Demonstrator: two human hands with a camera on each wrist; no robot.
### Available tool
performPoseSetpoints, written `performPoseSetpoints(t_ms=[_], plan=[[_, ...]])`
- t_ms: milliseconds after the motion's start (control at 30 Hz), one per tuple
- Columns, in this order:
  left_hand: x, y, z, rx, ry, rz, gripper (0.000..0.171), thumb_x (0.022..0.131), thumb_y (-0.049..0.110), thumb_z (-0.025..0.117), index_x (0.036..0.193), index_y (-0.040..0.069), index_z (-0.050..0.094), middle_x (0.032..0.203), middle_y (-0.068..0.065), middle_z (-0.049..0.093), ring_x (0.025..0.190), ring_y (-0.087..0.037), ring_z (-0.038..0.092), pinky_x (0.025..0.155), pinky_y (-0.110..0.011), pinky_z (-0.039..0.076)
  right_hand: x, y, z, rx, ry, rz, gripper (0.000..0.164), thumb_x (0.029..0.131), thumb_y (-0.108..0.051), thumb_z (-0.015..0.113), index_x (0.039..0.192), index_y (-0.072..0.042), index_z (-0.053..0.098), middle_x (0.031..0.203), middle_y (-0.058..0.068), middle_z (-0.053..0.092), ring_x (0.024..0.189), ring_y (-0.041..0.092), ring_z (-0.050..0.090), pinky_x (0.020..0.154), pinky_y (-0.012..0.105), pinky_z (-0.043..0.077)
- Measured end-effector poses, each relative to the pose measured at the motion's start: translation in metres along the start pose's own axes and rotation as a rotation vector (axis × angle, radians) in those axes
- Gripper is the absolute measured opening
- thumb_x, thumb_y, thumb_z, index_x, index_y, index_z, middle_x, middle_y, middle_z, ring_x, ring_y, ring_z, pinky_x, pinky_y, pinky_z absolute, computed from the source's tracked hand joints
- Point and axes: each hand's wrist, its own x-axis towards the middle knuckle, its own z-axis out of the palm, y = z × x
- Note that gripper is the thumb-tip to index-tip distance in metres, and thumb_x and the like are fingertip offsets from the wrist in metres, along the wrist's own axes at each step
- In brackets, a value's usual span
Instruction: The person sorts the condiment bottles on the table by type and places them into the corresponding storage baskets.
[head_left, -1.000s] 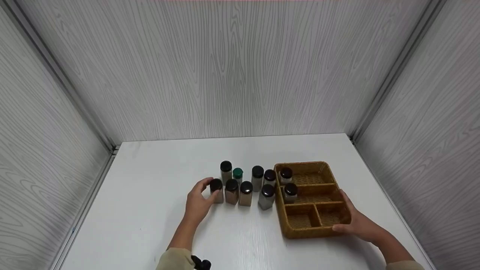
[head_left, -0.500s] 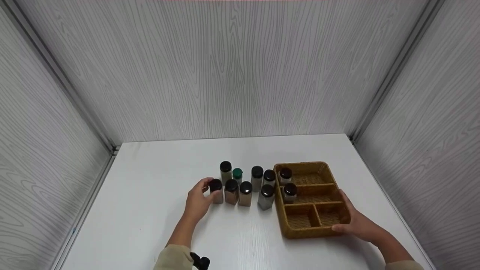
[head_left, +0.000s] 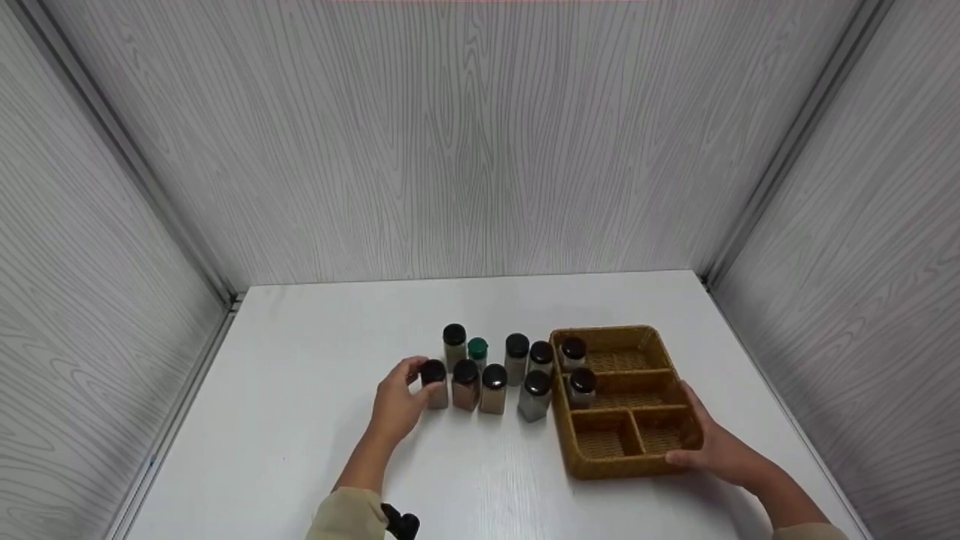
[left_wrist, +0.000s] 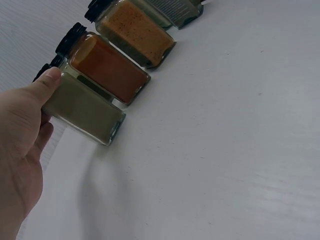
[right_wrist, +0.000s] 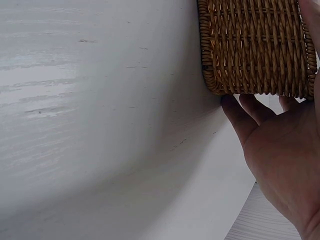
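Note:
At the left end of the front row, my left hand (head_left: 397, 405) pinches a square glass spice jar (head_left: 437, 397) near its black lid. Close up in the left wrist view, that jar (left_wrist: 85, 112) holds a greenish-brown powder and its base is at table level. A jar of red-brown spice (left_wrist: 107, 67) and one of orange-tan spice (left_wrist: 137, 32) stand beside it. My right hand (head_left: 720, 451) grips the near right corner of a brown wicker basket (head_left: 566, 450). In the right wrist view its fingers lie against the basket's woven side (right_wrist: 260, 47).
The basket has several compartments; one black-lidded jar (head_left: 574, 352) stands in the back one and another (head_left: 583, 386) in the middle one. Behind the front row are more jars, including a green-lidded one (head_left: 478, 349). Grey wood-grain panels (head_left: 465, 150) enclose the white table (head_left: 300, 420).

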Motion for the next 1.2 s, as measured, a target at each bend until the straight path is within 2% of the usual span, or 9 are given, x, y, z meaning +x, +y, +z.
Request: performPoseSetpoints(t_ms=[133,300,433,867,1033,1200], plan=[[0.001,0.000,0.000,-0.022,-0.024,-0.026,0.051,0.098,0.018,0.083,0.143,0.006,0.061,0.145,-0.016,0.067,0.142,-0.037,0.064,0.121,-0.047,0.051,0.000,-0.001,0.000,0.001,0.001,-0.002,0.131,0.097,-0.027,0.085,0.172,-0.024,-0.023,0.177,0.034,-0.016,0.158,0.070,-0.003,0.118,0.090,0.018],[0.001,0.001,-0.001,-0.069,-0.052,-0.035,0.053,0.098,0.016,0.082,0.143,0.005,0.058,0.145,-0.017,0.066,0.141,-0.037,0.064,0.122,-0.047,0.051,-0.001,-0.001,-0.001,0.001,-0.010,0.028,0.130,0.099,-0.031,0.082,0.170,-0.031,-0.027,0.177,0.032,-0.020,0.158,0.070,-0.004,0.118,0.091,0.016],[0.001,0.001,-0.001,-0.082,-0.070,-0.047,0.053,0.099,0.016,0.081,0.145,0.005,0.057,0.146,-0.017,0.065,0.142,-0.038,0.063,0.122,-0.046,0.051,-0.001,0.000,-0.002,0.000,-0.010,0.043,0.130,0.099,-0.032,0.082,0.169,-0.032,-0.028,0.177,0.031,-0.020,0.159,0.069,-0.004,0.119,0.091,0.015],[0.006,0.010,-0.006,-0.075,-0.106,-0.094,0.050,0.098,0.013,0.082,0.142,0.009,0.061,0.145,-0.013,0.067,0.142,-0.034,0.063,0.121,-0.046,0.053,0.002,0.003,-0.001,-0.010,0.013,0.013,0.131,0.096,-0.026,0.086,0.172,-0.027,-0.021,0.178,0.034,-0.014,0.158,0.069,-0.002,0.118,0.090,0.019],[0.007,0.012,-0.009,-0.074,-0.119,-0.095,0.047,0.097,0.013,0.083,0.139,0.009,0.063,0.141,-0.013,0.069,0.140,-0.032,0.064,0.118,-0.045,0.055,0.002,0.003,0.000,-0.008,0.023,0.000,0.131,0.096,-0.027,0.086,0.173,-0.024,-0.020,0.178,0.032,-0.014,0.159,0.068,-0.002,0.119,0.090,0.018],[0.005,0.010,-0.013,-0.053,-0.131,-0.078,0.046,0.097,0.015,0.083,0.138,0.008,0.063,0.140,-0.012,0.069,0.139,-0.032,0.063,0.119,-0.047,0.054,0.000,0.000,0.000,0.002,0.008,0.005,0.131,0.097,-0.027,0.085,0.172,-0.028,-0.023,0.178,0.032,-0.016,0.159,0.069,-0.004,0.118,0.090,0.016]])
